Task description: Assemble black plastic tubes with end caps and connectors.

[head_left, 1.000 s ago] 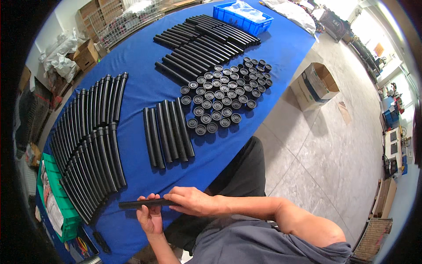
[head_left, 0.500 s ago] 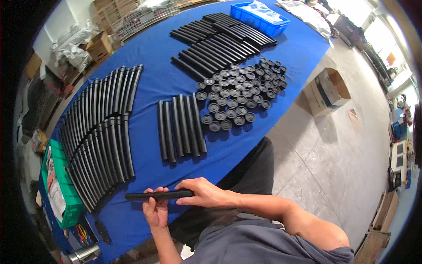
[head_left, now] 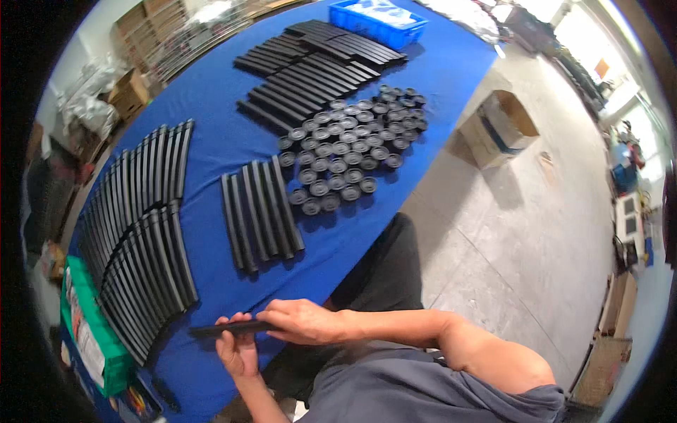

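A black tube [head_left: 211,329] lies level in front of me, over the near edge of the blue-covered table. My left hand [head_left: 238,349] has its fingers and thumb round the tube's middle. At the tube's right end, my right hand [head_left: 300,321] is closed over it and hides that end. Just beyond my hands is a short row of black tubes [head_left: 261,215] on the cloth. Black round caps [head_left: 342,151] with ringed faces lie in a cluster farther right. To the left, two fanned rows of black tubes with collared ends [head_left: 151,257] are laid out.
More black tubes [head_left: 310,81] are stacked at the far side, beside a blue crate [head_left: 395,35] with clear plastic. A green bin [head_left: 116,370] stands at the table's left edge. On the floor at right sits an open cardboard box [head_left: 497,134].
The whole view has shifted, so the table's things appear farther left. Both hands keep their hold on the tube, and the right hand sits a little closer to the left.
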### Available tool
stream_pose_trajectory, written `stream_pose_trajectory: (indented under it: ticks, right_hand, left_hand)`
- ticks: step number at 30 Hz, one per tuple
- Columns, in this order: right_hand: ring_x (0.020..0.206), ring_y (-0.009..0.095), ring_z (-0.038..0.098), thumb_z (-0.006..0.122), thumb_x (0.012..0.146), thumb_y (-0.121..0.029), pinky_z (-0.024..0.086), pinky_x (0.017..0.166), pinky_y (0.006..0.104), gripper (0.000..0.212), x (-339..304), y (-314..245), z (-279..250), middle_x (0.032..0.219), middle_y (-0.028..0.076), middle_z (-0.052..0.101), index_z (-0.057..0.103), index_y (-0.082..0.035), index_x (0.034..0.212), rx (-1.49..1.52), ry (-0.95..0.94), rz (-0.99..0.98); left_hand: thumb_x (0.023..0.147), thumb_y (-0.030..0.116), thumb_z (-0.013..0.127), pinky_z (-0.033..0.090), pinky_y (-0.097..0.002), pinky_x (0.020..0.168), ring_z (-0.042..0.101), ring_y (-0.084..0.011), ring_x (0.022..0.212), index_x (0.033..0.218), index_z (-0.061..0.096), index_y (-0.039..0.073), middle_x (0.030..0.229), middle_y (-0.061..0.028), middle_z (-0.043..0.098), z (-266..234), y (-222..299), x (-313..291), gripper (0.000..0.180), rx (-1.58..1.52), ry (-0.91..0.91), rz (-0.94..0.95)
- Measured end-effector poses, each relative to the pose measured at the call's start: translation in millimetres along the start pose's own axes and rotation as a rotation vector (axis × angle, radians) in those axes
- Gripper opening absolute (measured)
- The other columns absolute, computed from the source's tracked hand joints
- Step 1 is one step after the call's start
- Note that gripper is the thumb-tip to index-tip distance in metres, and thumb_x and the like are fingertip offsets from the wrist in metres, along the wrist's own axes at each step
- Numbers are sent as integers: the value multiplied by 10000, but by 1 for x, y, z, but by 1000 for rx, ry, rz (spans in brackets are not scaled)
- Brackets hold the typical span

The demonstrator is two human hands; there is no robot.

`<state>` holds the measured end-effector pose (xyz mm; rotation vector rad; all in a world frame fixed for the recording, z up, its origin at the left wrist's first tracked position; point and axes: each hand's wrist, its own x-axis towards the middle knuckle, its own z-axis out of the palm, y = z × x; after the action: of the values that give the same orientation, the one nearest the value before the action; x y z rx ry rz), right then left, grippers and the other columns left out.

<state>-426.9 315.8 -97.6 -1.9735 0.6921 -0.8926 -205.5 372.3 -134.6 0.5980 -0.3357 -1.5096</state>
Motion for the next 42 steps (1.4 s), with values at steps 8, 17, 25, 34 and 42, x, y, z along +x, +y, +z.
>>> stream_pose_trajectory:
  ticks: [8, 17, 25, 34, 42]
  right_hand:
    - [850, 402, 628, 700, 871, -173, 514, 700, 471, 358, -1, 3, 0, 953, 203, 615, 577, 14, 1150, 85, 31, 3]
    - [890, 407, 640, 709, 852, -255, 514, 758, 482, 402, 0, -5, -4, 932, 233, 639, 601, 37, 1107, 23, -11, 62]
    - [882, 400, 639, 716, 845, -189, 522, 737, 466, 395, -1, 2, -13, 933, 223, 633, 583, 38, 1139, 134, 49, 84]
    - [975, 377, 646, 720, 873, -187, 535, 809, 449, 341, 7, -12, -2, 1047, 192, 649, 627, -29, 1160, 14, 14, 73]
    - [870, 182, 687, 793, 822, -113, 552, 717, 338, 400, 0, -6, -13, 951, 141, 696, 635, 43, 1155, 406, -78, 630]
  left_hand:
    - [955, 88, 638, 543, -496, 1003, 608, -397, 1175, 1253, 488, 16, 1238, -271, 608, 2, 6, -3, 341, 22, 28, -1]
    - [959, 102, 636, 501, -512, 1048, 594, -392, 1200, 1241, 486, 18, 1239, -272, 610, 1, 6, -6, 331, 59, 41, 6]
    - [984, 105, 593, 454, -496, 1093, 569, -381, 1228, 1275, 515, 12, 1273, -251, 596, 1, 3, 3, 315, 40, -63, -34]
    - [902, 128, 692, 401, -563, 1103, 573, -419, 1216, 1229, 569, 33, 1230, -248, 632, 4, 15, -10, 363, 81, 63, -39]
    - [969, 97, 615, 440, -523, 1098, 542, -391, 1270, 1197, 555, 95, 1277, -231, 606, 13, -1, -6, 236, -20, -71, -32]
